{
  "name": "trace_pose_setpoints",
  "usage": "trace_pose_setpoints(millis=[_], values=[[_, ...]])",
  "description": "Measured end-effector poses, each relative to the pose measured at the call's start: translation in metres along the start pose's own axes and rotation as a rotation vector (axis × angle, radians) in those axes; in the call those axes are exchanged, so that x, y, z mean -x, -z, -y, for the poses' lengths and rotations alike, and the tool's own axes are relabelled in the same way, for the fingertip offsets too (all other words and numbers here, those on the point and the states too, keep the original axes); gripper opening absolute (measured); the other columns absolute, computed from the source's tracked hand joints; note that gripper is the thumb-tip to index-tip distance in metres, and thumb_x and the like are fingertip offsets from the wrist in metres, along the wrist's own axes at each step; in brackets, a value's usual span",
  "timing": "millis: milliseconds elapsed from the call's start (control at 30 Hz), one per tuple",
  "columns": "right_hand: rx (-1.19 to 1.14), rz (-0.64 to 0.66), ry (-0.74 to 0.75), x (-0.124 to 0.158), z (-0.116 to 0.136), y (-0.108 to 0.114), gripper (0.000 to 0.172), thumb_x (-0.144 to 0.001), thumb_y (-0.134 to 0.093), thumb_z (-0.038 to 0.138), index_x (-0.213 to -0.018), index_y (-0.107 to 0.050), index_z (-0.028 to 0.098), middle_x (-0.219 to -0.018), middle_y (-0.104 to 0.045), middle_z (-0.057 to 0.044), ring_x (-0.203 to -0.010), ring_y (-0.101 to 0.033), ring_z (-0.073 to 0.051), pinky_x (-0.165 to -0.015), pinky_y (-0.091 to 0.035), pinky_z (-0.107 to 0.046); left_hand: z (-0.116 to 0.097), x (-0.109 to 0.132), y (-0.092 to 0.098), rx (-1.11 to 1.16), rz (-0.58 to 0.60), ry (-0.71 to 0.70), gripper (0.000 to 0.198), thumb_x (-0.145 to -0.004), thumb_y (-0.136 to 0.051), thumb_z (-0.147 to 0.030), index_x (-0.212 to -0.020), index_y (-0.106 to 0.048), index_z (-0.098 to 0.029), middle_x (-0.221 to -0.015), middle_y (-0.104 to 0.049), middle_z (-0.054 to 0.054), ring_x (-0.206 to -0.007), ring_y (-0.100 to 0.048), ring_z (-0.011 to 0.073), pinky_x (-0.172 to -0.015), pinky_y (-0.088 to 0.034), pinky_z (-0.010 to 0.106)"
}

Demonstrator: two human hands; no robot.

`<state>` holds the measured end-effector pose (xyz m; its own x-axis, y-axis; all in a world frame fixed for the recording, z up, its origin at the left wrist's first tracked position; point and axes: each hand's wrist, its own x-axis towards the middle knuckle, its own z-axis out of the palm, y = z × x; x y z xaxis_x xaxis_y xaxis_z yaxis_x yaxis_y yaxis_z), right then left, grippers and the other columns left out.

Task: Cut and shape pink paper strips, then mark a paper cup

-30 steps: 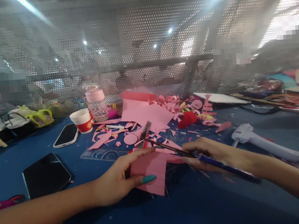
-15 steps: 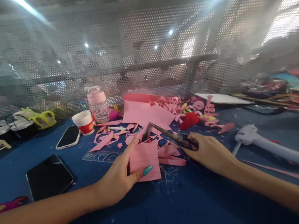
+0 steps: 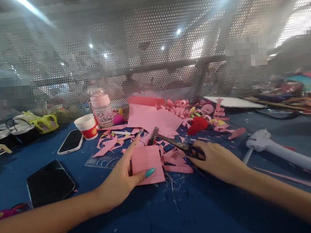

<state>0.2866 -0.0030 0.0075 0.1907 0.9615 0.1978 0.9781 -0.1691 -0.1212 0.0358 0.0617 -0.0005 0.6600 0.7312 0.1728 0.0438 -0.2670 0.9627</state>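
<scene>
A square of pink lined paper [image 3: 147, 164] is held in my left hand [image 3: 124, 172], its thumb with a teal nail lying across the paper's front. My right hand [image 3: 216, 161] grips dark-handled scissors [image 3: 182, 144], whose blades point left, just beyond the paper's upper right corner. The blades look nearly closed and apart from the square. Pink scraps [image 3: 176, 159] lie beneath and between the hands. Behind them are larger pink sheets [image 3: 154, 118] and a clear stencil ruler [image 3: 101, 161].
Two phones [image 3: 50, 183], stacked paper cups [image 3: 87, 126] and a pink bottle [image 3: 101, 108] are on the left. A white glue gun [image 3: 285, 150] lies at the right. Red felt [image 3: 197, 125] and curled scraps sit behind, before a perforated metal screen [image 3: 161, 52].
My left hand and the pink square have shifted slightly left and up. The scissor blades have tilted and look closer together; my right hand has barely moved.
</scene>
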Motion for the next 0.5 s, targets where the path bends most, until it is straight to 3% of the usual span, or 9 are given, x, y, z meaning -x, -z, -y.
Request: trace_pose_setpoints(millis=[133, 233, 300, 500], values=[[0.015, 0.021, 0.01, 0.0005, 0.0002, 0.0009, 0.025, -0.079, -0.046, 0.042, -0.077, -0.053, 0.019, -0.07, -0.065, -0.007, -0.064, -0.06, -0.024, -0.049, -0.029, -0.026, 0.0018, -0.0028, -0.0008, 0.113, -0.032, -0.023, 0.062, -0.075, -0.064, -0.024, -0.129, -0.033, -0.029, -0.135, -0.041, 0.004, -0.119, -0.043, 0.0217, -0.101, -0.036, 0.042], [0.032, 0.03, -0.004, 0.0013, -0.0001, 0.0011, 0.025, -0.079, -0.045, 0.044, -0.076, -0.051, 0.019, -0.07, -0.064, -0.007, -0.063, -0.059, -0.023, -0.048, -0.028, -0.026, 0.0045, -0.0025, 0.0002, 0.058, 0.012, -0.008, 0.028, -0.078, -0.061, -0.023, -0.105, -0.056, -0.023, -0.113, -0.059, 0.003, -0.107, -0.054, 0.0201, -0.096, -0.041, 0.039], [0.024, 0.035, 0.001, 0.0018, -0.0005, 0.001, 0.027, -0.079, -0.044, 0.045, -0.075, -0.05, 0.02, -0.069, -0.063, -0.006, -0.062, -0.058, -0.022, -0.048, -0.028, -0.026, 0.0057, -0.0019, 0.0009, -0.003, 0.036, 0.011, 0.015, -0.079, -0.059, -0.021, -0.094, -0.061, -0.021, -0.103, -0.063, 0.003, -0.102, -0.057, 0.0201, -0.094, -0.043, 0.039], [-0.013, 0.009, -0.009, 0.0019, -0.0017, 0.0004, 0.025, -0.078, -0.046, 0.043, -0.072, -0.049, 0.02, -0.065, -0.061, -0.004, -0.059, -0.057, -0.02, -0.047, -0.028, -0.025, 0.0014, -0.0012, 0.0011, -0.126, 0.004, -0.037, 0.021, -0.08, -0.055, -0.016, -0.099, -0.06, -0.023, -0.106, -0.062, 0.002, -0.103, -0.056, 0.0194, -0.095, -0.04, 0.037]])
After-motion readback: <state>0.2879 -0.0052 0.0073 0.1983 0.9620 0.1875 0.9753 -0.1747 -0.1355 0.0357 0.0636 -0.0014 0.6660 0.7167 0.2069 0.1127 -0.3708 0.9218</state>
